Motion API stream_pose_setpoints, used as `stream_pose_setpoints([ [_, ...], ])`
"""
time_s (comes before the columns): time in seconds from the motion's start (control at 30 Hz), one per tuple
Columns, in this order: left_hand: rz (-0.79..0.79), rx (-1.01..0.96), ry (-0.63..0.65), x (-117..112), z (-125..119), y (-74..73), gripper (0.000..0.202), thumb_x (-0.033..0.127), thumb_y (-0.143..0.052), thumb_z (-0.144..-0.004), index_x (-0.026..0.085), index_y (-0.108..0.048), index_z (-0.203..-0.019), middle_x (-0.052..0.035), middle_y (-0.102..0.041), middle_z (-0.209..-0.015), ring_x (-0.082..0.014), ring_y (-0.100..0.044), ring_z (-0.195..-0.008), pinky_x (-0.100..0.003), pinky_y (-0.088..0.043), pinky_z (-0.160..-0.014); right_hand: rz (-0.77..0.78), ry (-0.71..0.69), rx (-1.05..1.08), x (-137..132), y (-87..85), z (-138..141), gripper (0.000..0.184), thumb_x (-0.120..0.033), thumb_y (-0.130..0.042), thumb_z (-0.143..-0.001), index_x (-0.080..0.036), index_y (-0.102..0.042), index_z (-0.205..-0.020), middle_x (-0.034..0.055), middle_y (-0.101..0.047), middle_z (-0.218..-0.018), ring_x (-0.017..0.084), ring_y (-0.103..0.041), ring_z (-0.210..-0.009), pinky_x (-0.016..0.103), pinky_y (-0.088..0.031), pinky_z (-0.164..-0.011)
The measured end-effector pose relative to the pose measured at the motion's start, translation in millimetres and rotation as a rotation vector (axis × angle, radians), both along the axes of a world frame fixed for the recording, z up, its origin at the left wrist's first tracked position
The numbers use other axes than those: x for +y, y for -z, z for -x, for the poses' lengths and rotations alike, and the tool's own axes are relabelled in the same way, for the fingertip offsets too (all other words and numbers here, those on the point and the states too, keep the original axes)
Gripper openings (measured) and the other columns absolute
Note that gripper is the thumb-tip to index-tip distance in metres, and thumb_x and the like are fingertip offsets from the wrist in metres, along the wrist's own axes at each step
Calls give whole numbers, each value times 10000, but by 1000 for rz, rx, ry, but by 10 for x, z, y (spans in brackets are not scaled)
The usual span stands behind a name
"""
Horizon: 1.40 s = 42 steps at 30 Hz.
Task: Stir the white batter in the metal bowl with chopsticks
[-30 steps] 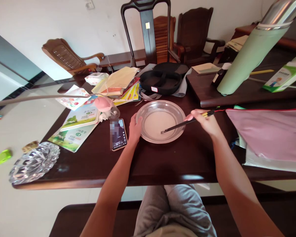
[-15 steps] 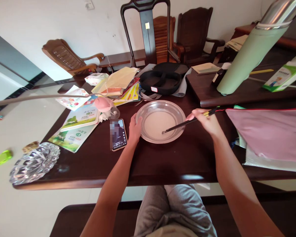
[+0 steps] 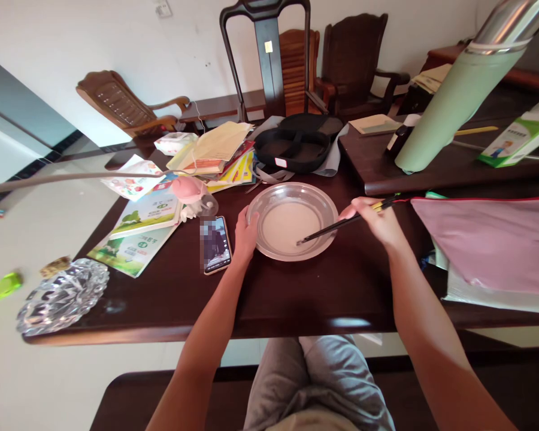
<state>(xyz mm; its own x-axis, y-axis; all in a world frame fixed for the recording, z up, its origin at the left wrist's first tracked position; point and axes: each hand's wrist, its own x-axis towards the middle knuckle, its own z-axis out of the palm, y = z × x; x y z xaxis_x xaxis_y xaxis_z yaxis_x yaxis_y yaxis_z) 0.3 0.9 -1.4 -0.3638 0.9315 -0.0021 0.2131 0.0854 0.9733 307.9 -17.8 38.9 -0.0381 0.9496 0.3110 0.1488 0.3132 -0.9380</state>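
A round, see-through bowl (image 3: 291,254) with a wide rim stands on the dark table, a pale, whitish round area filling its middle. My left hand (image 3: 246,233) grips its left rim, thumb on the inner side and fingers outside. In my right hand (image 3: 377,220), closed beyond the bowl's right edge, is a pair of black chopsticks (image 3: 330,228) with gold bands near the top. They slant down to the left over the rim, and their tips are low inside the bowl. Whether anything small is between the tips I cannot tell.
A lit phone (image 3: 215,244) lies left of my left hand. Further left are booklets (image 3: 146,209), a pink-topped toy (image 3: 189,190) and a glass dish (image 3: 65,296). A black case (image 3: 291,146) sits behind the bowl; a green flask (image 3: 460,108) and pink pouch (image 3: 489,239) are at right.
The chopstick tips have shifted very slightly to the right and down inside the bowl. My left hand and the bowl have stayed put.
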Motion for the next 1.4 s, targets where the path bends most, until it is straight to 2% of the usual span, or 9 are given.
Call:
stream_pose_setpoints([
  [0.17,1,9,-7,3,-23,-12,441,347,-630,-907,186,-625,-1317,-135,-661,-1394,-290,-606,-1307,-433,-426,-1155,-19,-100,-146,16,65,171,415,-643,-690,-857,-246,-793,-795,57,-828,-877,250,-773,-861,365,-580,-802],
  [0.33,4,17,2,-4,-9,-20,428,344,-618,-912,193,-624,-1313,-131,-664,-1391,-288,-606,-1311,-438,-426,-1157,-90,162,-59,35,50,-6,429,-628,-668,-886,-250,-757,-704,38,-795,-764,240,-753,-796,391,-571,-845],
  [0.4,-4,19,-3,-6,-3,-15,422,352,-626,-907,202,-631,-1302,-129,-658,-1402,-290,-599,-1326,-443,-417,-1166,-83,180,2,21,19,-69,478,-651,-658,-883,-258,-721,-618,39,-772,-687,243,-744,-730,404,-576,-837],
  [0.57,-14,0,-3,3,-9,5,445,380,-649,-898,206,-633,-1308,-129,-671,-1388,-293,-607,-1317,-453,-428,-1163,28,-61,-75,-10,14,68,447,-670,-701,-834,-254,-764,-682,48,-812,-769,261,-772,-785,396,-598,-817],
  [0.67,-21,-15,-1,4,-21,2,447,383,-665,-892,212,-640,-1304,-120,-683,-1370,-285,-612,-1311,-435,-437,-1157,11,-113,-144,7,59,172,415,-657,-712,-829,-253,-801,-791,51,-834,-874,256,-776,-853,371,-596,-799],
  [0.9,-1,-5,-4,-14,-23,-28,432,348,-636,-905,197,-633,-1309,-126,-682,-1368,-286,-624,-1285,-440,-442,-1144,-52,149,-21,9,14,-52,464,-657,-659,-878,-260,-733,-649,44,-794,-740,252,-763,-776,413,-587,-862],
  [1.0,-10,-5,2,-6,-16,-19,443,345,-637,-902,180,-630,-1313,-141,-670,-1381,-290,-616,-1300,-435,-436,-1149,-16,54,-8,-15,-13,-32,480,-655,-666,-872,-255,-721,-612,46,-785,-703,248,-763,-736,404,-596,-834],
  [1.17,-13,-13,3,4,-8,4,447,383,-663,-893,201,-637,-1300,-128,-675,-1376,-284,-612,-1307,-425,-439,-1149,1,-107,-138,9,54,177,402,-638,-705,-843,-253,-795,-775,51,-829,-853,253,-776,-841,368,-592,-790],
  [1.4,-5,-15,0,-14,-8,-13,433,364,-648,-899,205,-636,-1302,-132,-661,-1394,-287,-606,-1316,-439,-425,-1160,-66,164,-60,24,37,-45,442,-648,-649,-890,-270,-738,-678,36,-791,-749,246,-753,-783,409,-579,-854],
])
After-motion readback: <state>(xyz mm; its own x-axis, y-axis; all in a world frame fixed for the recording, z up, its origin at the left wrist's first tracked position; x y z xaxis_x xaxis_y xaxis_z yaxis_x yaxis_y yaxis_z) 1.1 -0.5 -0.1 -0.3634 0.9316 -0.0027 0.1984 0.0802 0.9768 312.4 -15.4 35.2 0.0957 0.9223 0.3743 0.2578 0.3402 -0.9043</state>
